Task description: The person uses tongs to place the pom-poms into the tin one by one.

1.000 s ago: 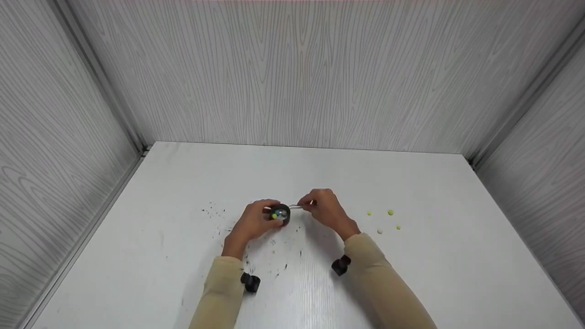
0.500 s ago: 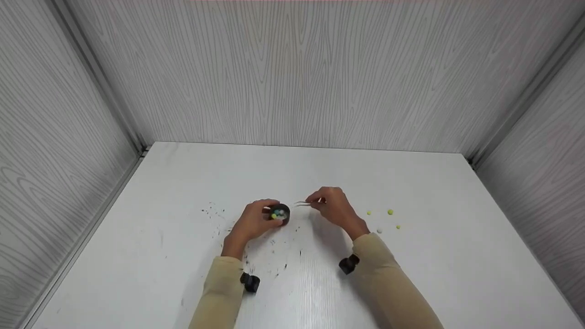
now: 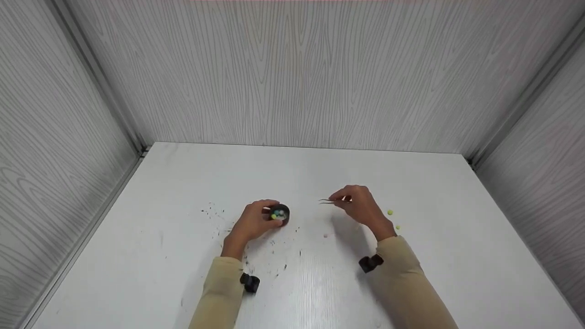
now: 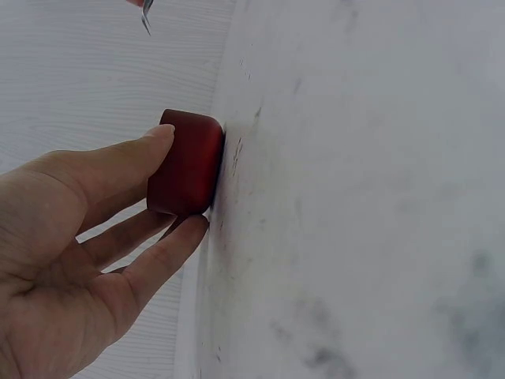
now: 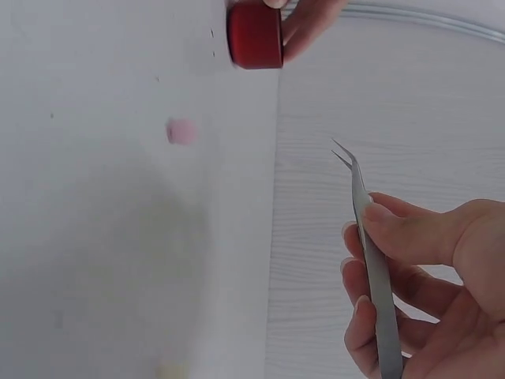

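Observation:
My left hand [image 3: 252,221] grips a small round cup [image 3: 285,215], dark in the head view and red in the left wrist view. Several little coloured balls [image 3: 278,213] lie inside it. In the left wrist view the thumb presses one side of the cup [image 4: 189,162] and fingers support the other; it sits at the white surface. Off to the right, my right hand [image 3: 363,208] pinches metal tweezers [image 5: 375,268] with bent tips. The tips are slightly apart with nothing between them, and point toward the cup without touching it.
A pink piece [image 3: 325,236] lies on the white table [image 3: 219,169] between the hands. Yellow-green balls [image 3: 390,212] lie beyond the right hand. Dark specks [image 3: 285,266] are scattered around the left hand. Grey wood-grain panels [image 3: 292,82] stand behind and at both sides.
My right hand has moved right with the tweezers, away from the cup, and now covers some balls. The tweezer tips have spread. The pink piece has come into sight. My left hand stays put.

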Available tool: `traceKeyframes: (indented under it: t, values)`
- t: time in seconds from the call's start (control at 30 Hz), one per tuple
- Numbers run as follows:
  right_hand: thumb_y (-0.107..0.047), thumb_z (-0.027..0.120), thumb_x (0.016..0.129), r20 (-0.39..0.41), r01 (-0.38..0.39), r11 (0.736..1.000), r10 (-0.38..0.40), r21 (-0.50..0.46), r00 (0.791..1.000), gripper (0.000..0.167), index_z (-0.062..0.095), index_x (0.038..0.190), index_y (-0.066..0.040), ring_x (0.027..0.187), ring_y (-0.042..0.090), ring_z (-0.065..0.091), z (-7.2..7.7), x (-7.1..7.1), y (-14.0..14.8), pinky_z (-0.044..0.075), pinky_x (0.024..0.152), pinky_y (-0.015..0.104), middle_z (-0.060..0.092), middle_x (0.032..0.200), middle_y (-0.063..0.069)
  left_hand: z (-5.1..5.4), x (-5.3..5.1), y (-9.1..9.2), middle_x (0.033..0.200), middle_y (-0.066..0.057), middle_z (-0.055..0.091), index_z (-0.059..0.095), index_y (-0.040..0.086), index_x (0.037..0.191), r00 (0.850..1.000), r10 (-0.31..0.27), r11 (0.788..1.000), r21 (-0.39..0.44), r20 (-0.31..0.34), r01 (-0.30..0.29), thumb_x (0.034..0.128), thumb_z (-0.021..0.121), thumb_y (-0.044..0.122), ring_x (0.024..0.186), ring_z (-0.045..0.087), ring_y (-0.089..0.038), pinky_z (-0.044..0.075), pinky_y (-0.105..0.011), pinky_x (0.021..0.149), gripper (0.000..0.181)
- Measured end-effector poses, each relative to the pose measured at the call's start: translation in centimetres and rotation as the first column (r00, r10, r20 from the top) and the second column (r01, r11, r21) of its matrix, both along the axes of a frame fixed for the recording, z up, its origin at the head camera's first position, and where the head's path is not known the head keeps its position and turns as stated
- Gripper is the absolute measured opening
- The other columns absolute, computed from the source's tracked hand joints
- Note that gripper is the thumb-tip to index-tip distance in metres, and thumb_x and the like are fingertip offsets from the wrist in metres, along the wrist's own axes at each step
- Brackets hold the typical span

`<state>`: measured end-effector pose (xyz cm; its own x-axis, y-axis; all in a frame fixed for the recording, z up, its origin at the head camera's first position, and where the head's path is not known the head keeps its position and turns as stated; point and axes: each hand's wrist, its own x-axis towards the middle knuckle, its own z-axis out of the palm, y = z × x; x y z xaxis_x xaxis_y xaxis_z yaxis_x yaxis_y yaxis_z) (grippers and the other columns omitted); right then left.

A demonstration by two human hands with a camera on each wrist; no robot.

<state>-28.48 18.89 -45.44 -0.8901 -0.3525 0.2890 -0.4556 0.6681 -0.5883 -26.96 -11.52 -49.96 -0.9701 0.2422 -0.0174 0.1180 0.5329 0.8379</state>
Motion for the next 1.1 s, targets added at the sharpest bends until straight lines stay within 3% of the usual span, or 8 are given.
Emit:
traceKeyframes:
  t: [0.23, 0.57, 1.1]
  values:
    - [0.005, 0.074, 0.089, 0.011, 0.029, 0.999, -0.03, 0.019, 1.0, 0.018, 0.082, 0.102, -0.005, 0.089, 0.027, 0.071, 0.2, 0.5, 2.6, 0.057, 0.08, 0.036, 0.079, 0.098, 0.012, -0.2, -0.1, -0.1, 0.144, -0.02, 0.059, 0.06, 0.006, 0.142, 1.0, 0.001, 1.0, 0.011, 0.012, -0.002, 0.0927, 0.077, 0.009, 0.129, 0.063, -0.038, 0.051, -0.051, 0.109, 0.052]
    - [0.005, 0.074, 0.089, 0.02, 0.079, 0.996, -0.079, 0.034, 0.997, 0.017, 0.082, 0.101, -0.004, 0.09, 0.028, 0.071, -0.6, 1.2, 6.1, 0.057, 0.079, 0.032, 0.079, 0.099, 0.013, -0.3, -0.1, -0.1, 0.143, -0.02, 0.06, 0.061, 0.006, 0.141, 1.0, -0.003, 1.0, 0.025, 0.004, 0.003, 0.0921, 0.077, 0.009, 0.128, 0.063, -0.039, 0.051, -0.052, 0.109, 0.052]
    - [0.001, 0.073, 0.091, 0.11, 0.127, 0.99, -0.133, 0.063, 0.985, 0.017, 0.082, 0.104, -0.006, 0.09, 0.027, 0.069, -0.5, 1.8, 9.6, 0.053, 0.076, 0.027, 0.079, 0.103, 0.014, -0.1, 0.1, -0.1, 0.142, -0.018, 0.06, 0.062, 0.008, 0.141, 1.0, 0.004, 1.0, 0.024, 0.014, -0.004, 0.0925, 0.077, 0.01, 0.129, 0.063, -0.037, 0.051, -0.052, 0.109, 0.051]
